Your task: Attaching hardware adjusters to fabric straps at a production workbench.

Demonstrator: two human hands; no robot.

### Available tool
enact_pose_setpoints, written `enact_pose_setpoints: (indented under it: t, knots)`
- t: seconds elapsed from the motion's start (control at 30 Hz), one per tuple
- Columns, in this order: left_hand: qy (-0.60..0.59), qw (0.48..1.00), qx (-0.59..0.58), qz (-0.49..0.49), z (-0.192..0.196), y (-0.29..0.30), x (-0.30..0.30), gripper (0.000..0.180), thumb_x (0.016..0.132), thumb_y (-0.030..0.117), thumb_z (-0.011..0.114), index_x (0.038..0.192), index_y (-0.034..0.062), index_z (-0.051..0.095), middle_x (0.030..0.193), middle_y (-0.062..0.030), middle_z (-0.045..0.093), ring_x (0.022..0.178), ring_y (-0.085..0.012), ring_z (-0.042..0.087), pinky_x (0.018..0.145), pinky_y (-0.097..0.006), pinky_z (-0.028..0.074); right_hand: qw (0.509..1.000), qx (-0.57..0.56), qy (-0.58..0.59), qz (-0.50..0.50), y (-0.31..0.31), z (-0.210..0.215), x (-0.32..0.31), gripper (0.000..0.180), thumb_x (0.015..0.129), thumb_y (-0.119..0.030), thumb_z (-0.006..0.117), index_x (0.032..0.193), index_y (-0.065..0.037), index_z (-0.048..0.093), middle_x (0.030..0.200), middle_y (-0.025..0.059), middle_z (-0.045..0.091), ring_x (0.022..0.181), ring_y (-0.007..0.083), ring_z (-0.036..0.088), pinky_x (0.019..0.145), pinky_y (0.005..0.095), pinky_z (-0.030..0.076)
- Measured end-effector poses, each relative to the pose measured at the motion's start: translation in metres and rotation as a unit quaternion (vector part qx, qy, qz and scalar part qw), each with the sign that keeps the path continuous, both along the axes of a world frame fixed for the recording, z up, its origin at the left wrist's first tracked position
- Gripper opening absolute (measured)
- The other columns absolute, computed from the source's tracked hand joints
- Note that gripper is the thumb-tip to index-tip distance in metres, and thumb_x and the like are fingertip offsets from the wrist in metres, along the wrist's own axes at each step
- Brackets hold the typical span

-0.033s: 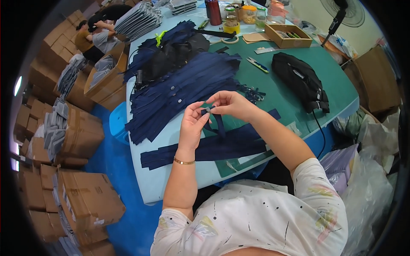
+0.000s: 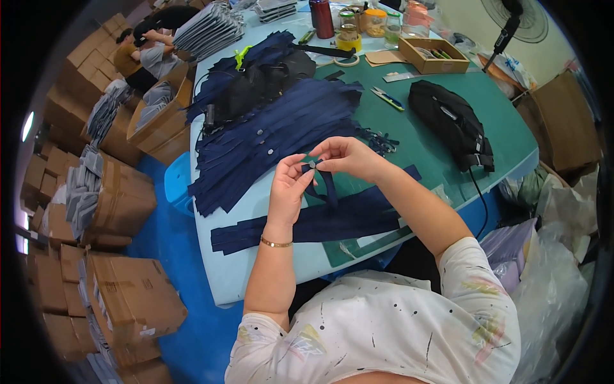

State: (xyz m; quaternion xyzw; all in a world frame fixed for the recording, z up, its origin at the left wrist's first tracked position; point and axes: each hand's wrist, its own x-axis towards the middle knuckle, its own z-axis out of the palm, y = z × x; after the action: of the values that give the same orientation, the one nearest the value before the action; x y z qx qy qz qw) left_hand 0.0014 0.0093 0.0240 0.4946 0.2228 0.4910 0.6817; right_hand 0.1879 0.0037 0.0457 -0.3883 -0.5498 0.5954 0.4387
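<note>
A narrow navy fabric strap (image 2: 329,189) is held up over the table between my two hands. At its upper end shows a small grey piece (image 2: 312,164), too small to identify. My left hand (image 2: 289,184) pinches the strap beside this piece. From the other side, the thumb and fingertips of my right hand (image 2: 347,157) close on it too. The strap bends in a loop below my fingers. Under my hands lies a flat stack of navy strips (image 2: 300,223). Beyond them spreads a large pile of navy strips (image 2: 275,128), with two small grey pieces on top.
Right of the pile are small dark fittings (image 2: 382,141), snips (image 2: 387,98) and a black bag (image 2: 448,121). A wooden box (image 2: 433,55), jars (image 2: 375,23) and a red flask (image 2: 322,19) stand farther back. Cartons (image 2: 131,297) and a blue stool (image 2: 178,184) flank the table's left side.
</note>
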Motion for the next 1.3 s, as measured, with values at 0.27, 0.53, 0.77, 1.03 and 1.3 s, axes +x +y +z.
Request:
enact_pose_setpoints:
  t: [0.27,0.53,0.77,1.03,1.3]
  knots:
    - [0.0,0.986,-0.169,0.008,-0.013,0.005,-0.005,0.009,0.085,0.008,0.062,0.094,0.0059,0.06,0.085,-0.0003,0.063,0.071,-0.0047,0.056,0.056,-0.016,0.039,0.998,0.057,0.017,-0.027,0.007,-0.023,-0.007,0.028,0.082,0.0,0.064,0.109,-0.005,0.063,0.082,-0.0046,0.055,0.075,0.002,0.052,0.067,0.017,0.044]
    - [0.112,0.987,-0.085,0.075,-0.017,0.004,-0.001,0.011,0.085,0.01,0.064,0.094,0.0044,0.061,0.08,0.0026,0.061,0.068,-0.0028,0.051,0.058,-0.017,0.038,0.997,0.06,-0.025,-0.051,0.005,-0.033,-0.01,0.022,0.082,0.0,0.063,0.103,-0.005,0.067,0.078,-0.0049,0.058,0.069,0.0009,0.051,0.062,0.0165,0.043]
    - [0.125,0.986,-0.08,0.072,-0.019,0.003,-0.002,0.013,0.083,0.009,0.065,0.094,0.0027,0.06,0.079,0.0021,0.059,0.068,-0.0037,0.051,0.059,-0.018,0.039,0.995,0.043,-0.046,-0.071,0.003,-0.033,-0.007,0.018,0.079,-0.007,0.067,0.097,-0.006,0.07,0.077,-0.0018,0.063,0.069,0.0026,0.054,0.063,0.0187,0.045]
    - [0.128,0.987,-0.066,0.075,-0.021,0.004,-0.002,0.01,0.083,0.008,0.064,0.092,0.0055,0.062,0.08,0.0024,0.063,0.067,-0.0021,0.053,0.056,-0.015,0.037,0.998,0.004,-0.029,-0.062,0.002,-0.031,-0.004,0.019,0.08,-0.004,0.066,0.099,-0.005,0.069,0.08,-0.0014,0.064,0.07,0.0026,0.054,0.064,0.0176,0.045]
    - [0.132,0.985,-0.101,0.044,-0.024,0.005,-0.003,0.01,0.083,0.008,0.065,0.093,0.0054,0.062,0.08,0.0019,0.062,0.065,-0.0025,0.053,0.055,-0.015,0.038,0.998,-0.055,0.0,-0.027,0.004,-0.03,0.0,0.022,0.079,-0.003,0.066,0.1,-0.004,0.069,0.083,0.0012,0.065,0.073,0.0059,0.056,0.067,0.0207,0.046]
